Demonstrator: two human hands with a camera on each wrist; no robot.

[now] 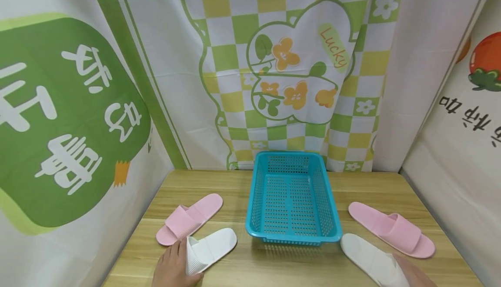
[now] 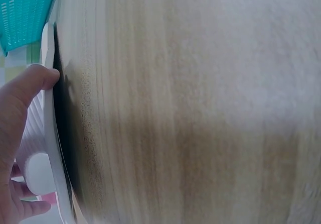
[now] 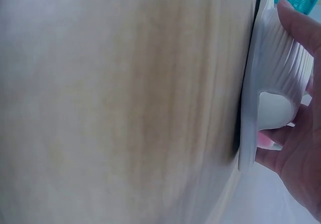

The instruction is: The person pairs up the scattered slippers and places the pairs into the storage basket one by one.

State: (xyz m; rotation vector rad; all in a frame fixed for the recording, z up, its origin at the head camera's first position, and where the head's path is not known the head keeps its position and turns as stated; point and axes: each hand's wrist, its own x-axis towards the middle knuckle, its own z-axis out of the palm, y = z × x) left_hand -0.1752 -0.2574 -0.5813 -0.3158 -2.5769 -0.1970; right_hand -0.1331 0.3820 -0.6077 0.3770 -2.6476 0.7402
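My left hand (image 1: 174, 266) grips a white slipper (image 1: 211, 248) at eight o'clock from the turquoise basket (image 1: 293, 237); my right hand (image 1: 412, 273) holds the other white slipper (image 1: 365, 254) at four o'clock. Just beside each, a pink slipper (image 1: 189, 221) lies on the worktop (image 1: 289, 269).

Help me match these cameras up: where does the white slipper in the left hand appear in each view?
Head: bottom, left of centre, the white slipper held by the left hand.
Left wrist: along the left side, seen side-on.
Right wrist: not in it; the other white slipper shows there.
Shared landmark: the blue basket, upper left in left wrist, upper right in right wrist.
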